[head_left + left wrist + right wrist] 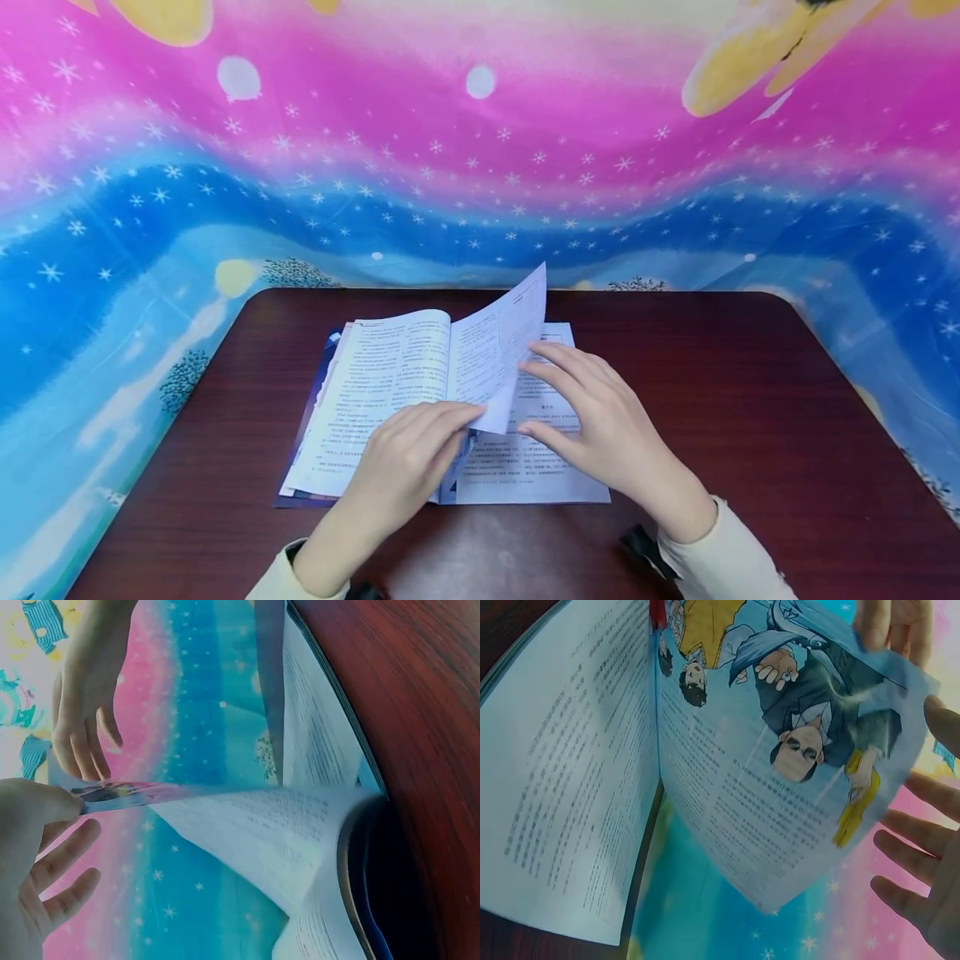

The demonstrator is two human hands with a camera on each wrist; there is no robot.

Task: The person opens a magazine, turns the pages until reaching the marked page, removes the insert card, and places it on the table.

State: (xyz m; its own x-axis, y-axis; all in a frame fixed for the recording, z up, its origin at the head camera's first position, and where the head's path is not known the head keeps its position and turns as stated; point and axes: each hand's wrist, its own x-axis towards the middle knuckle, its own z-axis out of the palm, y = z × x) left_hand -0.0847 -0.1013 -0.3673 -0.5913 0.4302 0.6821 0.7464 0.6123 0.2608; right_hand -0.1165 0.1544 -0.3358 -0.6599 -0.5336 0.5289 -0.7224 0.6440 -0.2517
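An open book (375,392) (570,772) lies on the table, with a single page (498,333) (247,832) (750,802) raised and bent up from its middle. My left hand (408,462) (30,855) (896,630) pinches the near corner of this page between thumb and fingers. Beside the page's right edge, my right hand (600,417) (86,705) (922,855) is spread, its fingers apart and slightly bent; whether a fingertip touches the paper, I cannot tell. The right wrist view shows coloured drawn figures on the raised page's other side.
The dark red-brown wooden table (750,417) (420,697) extends around the book. Behind it hangs a pink and blue cloth (420,183) (210,675) (697,900) with white snowflakes. Both forearms wear pale sleeves (727,554), with black pieces near the wrists.
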